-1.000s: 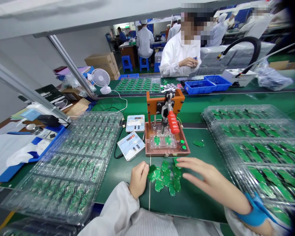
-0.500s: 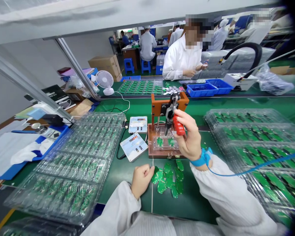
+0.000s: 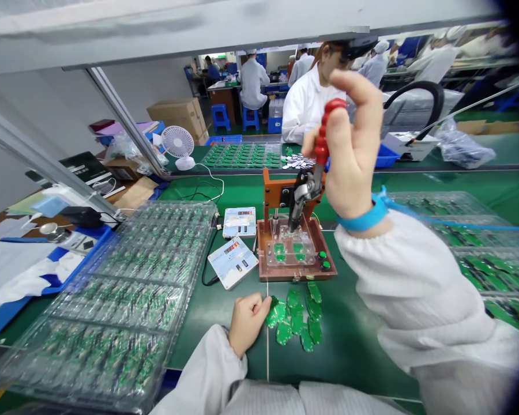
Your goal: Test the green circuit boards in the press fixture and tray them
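Observation:
My right hand (image 3: 357,155) is wrapped round the red handle (image 3: 324,129) of a toggle clamp, its lever pointing up. The clamp (image 3: 301,196) sits on an orange-framed test fixture (image 3: 263,245). Under the fixture's clear plate (image 3: 289,253) lie two green circuit boards (image 3: 300,250). My left hand (image 3: 247,323) rests closed on the green table, its thumb tip against the edge of a loose pile of circuit boards (image 3: 297,317). Whatever its curled fingers may hold is hidden.
Left stands a clear tray (image 3: 173,276) full of boards; more trays (image 3: 484,259) lie right, partly behind my sleeve. Two display boxes (image 3: 233,262) sit beside the fixture. A small fan (image 3: 178,144) stands at the back left. Across the bench sits a co-worker (image 3: 303,109) in white.
My right hand has swung the red handle up from its lowered position, and the clear plate looks raised. Green buttons on the fixture now show. My left hand has stayed by the pile.

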Demonstrator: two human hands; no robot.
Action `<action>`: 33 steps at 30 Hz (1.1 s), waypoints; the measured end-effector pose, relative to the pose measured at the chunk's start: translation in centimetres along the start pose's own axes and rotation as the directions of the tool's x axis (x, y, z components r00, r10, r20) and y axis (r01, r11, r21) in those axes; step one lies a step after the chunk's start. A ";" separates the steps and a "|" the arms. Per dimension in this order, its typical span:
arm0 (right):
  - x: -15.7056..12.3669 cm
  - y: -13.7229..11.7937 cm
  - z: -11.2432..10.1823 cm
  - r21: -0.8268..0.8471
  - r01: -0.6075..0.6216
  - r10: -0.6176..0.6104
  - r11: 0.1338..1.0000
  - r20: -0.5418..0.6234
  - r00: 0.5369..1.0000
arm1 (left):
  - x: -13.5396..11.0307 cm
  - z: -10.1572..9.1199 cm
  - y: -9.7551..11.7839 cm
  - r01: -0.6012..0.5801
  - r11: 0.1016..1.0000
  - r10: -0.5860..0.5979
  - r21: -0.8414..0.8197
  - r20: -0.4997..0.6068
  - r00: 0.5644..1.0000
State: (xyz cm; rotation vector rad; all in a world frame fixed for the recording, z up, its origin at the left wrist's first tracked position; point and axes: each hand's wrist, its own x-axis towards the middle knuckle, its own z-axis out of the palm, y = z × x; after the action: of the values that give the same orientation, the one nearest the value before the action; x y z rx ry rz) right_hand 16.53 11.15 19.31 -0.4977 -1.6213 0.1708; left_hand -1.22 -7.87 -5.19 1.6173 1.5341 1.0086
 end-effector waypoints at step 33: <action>-21.4 -0.8 -5.8 -0.166 -0.743 0.747 0.648 0.325 0.579 | 6.1 -0.3 4.5 -0.314 0.927 0.358 0.206 -0.235 0.904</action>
State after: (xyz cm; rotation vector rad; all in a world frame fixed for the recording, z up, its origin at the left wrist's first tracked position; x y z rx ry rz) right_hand 22.86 0.54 0.84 -1.2165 -1.6720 0.9525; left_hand 0.66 -2.15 -0.57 1.9762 1.5764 1.3670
